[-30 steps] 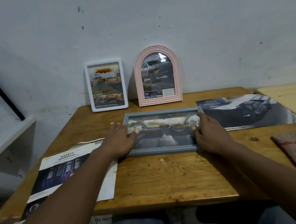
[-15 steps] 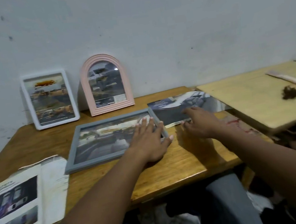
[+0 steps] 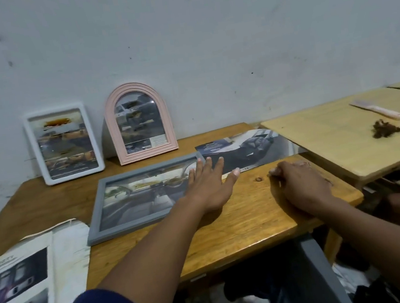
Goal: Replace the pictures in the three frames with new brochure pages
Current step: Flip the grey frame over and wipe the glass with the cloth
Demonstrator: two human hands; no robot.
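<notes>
A grey frame (image 3: 134, 200) with a car-interior picture lies flat on the wooden table (image 3: 241, 219). My left hand (image 3: 209, 188) lies flat with straight fingers over the frame's right end, fingertips reaching a car brochure page (image 3: 252, 149) beyond it. My right hand (image 3: 300, 184) rests on the bare table to the right, fingers curled loosely, holding nothing. A white frame (image 3: 63, 144) and a pink arched frame (image 3: 139, 121) stand against the wall, each with a picture in it.
An open brochure (image 3: 23, 284) hangs over the table's front left edge. A lighter wooden board (image 3: 339, 138) sits higher on the right, carrying a pink comb (image 3: 376, 109) and a dark brown clump (image 3: 385, 128). The wall runs close behind the table.
The view has swung right. My left hand slid from the grey frame's left side to its right end. My right hand left the frame and brochure page and settled on the bare table.
</notes>
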